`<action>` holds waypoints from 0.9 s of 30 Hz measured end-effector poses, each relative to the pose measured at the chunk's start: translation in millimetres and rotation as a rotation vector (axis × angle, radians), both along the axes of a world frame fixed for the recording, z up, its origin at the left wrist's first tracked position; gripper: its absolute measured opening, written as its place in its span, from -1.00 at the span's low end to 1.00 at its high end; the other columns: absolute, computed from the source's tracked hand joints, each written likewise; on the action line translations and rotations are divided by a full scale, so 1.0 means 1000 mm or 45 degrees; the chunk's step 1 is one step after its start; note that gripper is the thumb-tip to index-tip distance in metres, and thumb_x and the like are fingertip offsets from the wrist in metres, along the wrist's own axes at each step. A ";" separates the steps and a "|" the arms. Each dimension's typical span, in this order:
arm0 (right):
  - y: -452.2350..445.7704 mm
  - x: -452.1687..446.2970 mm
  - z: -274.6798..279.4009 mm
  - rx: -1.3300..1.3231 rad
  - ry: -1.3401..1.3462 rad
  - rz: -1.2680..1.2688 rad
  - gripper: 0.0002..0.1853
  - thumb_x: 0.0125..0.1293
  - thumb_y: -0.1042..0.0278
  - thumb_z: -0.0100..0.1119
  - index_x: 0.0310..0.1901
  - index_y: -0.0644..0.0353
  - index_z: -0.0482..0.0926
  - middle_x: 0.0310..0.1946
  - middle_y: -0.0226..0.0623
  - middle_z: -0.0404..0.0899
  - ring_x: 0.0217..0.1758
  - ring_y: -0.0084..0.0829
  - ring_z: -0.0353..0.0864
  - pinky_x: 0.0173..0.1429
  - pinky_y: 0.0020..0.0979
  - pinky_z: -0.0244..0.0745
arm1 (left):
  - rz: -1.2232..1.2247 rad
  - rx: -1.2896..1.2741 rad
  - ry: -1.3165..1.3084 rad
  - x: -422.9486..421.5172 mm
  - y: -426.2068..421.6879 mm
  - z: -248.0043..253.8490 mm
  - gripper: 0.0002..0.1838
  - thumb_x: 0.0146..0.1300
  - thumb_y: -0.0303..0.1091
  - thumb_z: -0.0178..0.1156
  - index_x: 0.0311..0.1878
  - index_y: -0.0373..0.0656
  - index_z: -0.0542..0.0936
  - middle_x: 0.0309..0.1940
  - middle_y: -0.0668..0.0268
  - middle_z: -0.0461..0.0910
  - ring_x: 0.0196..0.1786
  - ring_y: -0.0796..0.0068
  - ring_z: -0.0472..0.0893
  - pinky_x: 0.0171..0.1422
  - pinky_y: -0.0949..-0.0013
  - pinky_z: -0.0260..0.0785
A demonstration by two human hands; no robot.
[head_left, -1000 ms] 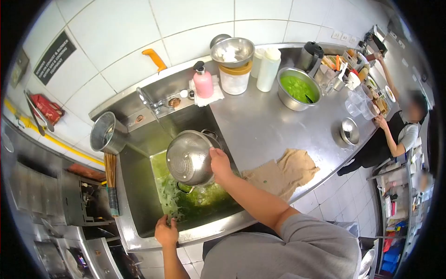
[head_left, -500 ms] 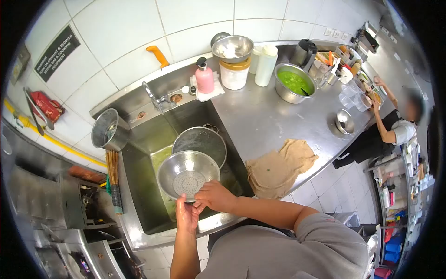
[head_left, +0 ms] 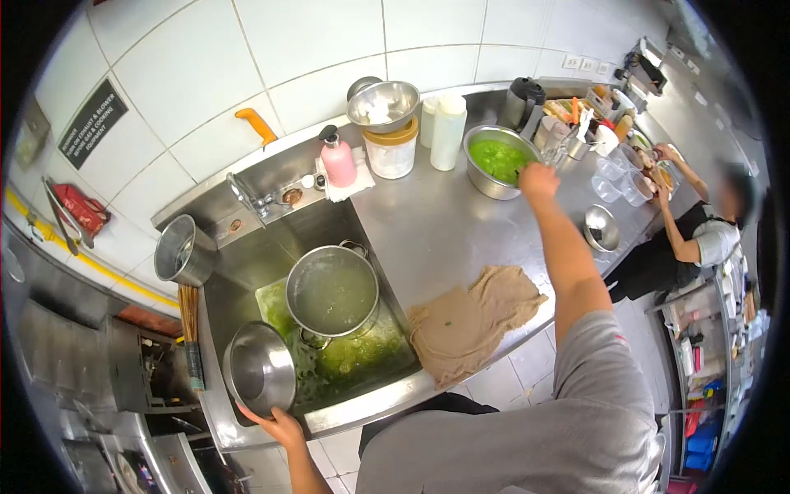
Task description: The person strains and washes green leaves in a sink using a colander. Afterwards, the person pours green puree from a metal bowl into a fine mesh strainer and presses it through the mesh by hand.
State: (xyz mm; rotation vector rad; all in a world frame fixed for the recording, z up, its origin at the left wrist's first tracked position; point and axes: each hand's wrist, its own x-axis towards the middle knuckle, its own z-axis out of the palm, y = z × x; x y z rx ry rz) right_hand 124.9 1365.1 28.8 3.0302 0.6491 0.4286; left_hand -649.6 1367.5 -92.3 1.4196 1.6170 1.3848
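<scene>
My left hand (head_left: 278,426) grips the lower rim of a steel colander (head_left: 259,370), tilted over the front left corner of the sink; its holes do not show from here. My right hand (head_left: 538,183) is stretched far over the counter, fingers closed at the near right rim of a steel bowl (head_left: 491,188) of bright green liquid. A dark piece, perhaps a utensil's handle, shows beside those fingers; whether they hold it or the rim is hidden. In the sink (head_left: 239,288) stands a two-handled pot (head_left: 333,290) of cloudy water, with greenish foamy water around it.
A brown cloth (head_left: 477,321) lies on the counter's front. Behind the sink are a faucet (head_left: 244,196), a pink pump bottle (head_left: 337,162) and a tub (head_left: 390,156). A small bowl (head_left: 601,228) sits at right, near a co-worker (head_left: 691,239) handling food containers.
My right hand has left the colander and reached right to the green-filled bowl. The left hand has brought the colander left and tilted it, uncovering the pot. My view has shifted slightly.
</scene>
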 end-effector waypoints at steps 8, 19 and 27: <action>0.036 0.036 0.015 -0.287 0.490 -0.122 -0.43 0.55 -0.16 0.10 0.39 0.01 0.62 0.41 -0.24 0.61 0.49 -0.07 0.55 0.45 0.18 0.26 | -0.168 0.060 0.579 0.026 0.000 0.005 0.09 0.09 -0.78 -0.04 0.75 -0.20 -0.17 0.70 -0.18 -0.02 0.67 -0.26 0.16 0.77 -0.03 -0.08; -0.002 0.029 0.005 0.052 0.100 0.125 -0.70 0.54 0.27 0.01 0.12 0.12 0.68 0.11 -0.22 0.79 0.23 -0.12 0.72 0.29 0.32 0.23 | -0.118 0.018 0.709 0.033 -0.002 0.008 0.08 0.08 -0.84 -0.02 0.74 -0.18 -0.05 0.63 -0.15 0.16 0.62 -0.15 0.28 0.73 0.04 0.09; -0.008 -0.003 0.006 0.279 -0.153 0.177 -0.74 0.61 0.14 -0.03 -0.02 0.10 0.59 -0.12 -0.16 0.79 0.05 -0.08 0.72 0.11 0.17 0.47 | -0.120 -0.021 0.742 0.032 -0.002 0.012 0.08 0.07 -0.84 0.00 0.73 -0.20 -0.03 0.62 -0.14 0.18 0.61 -0.17 0.29 0.72 0.02 0.10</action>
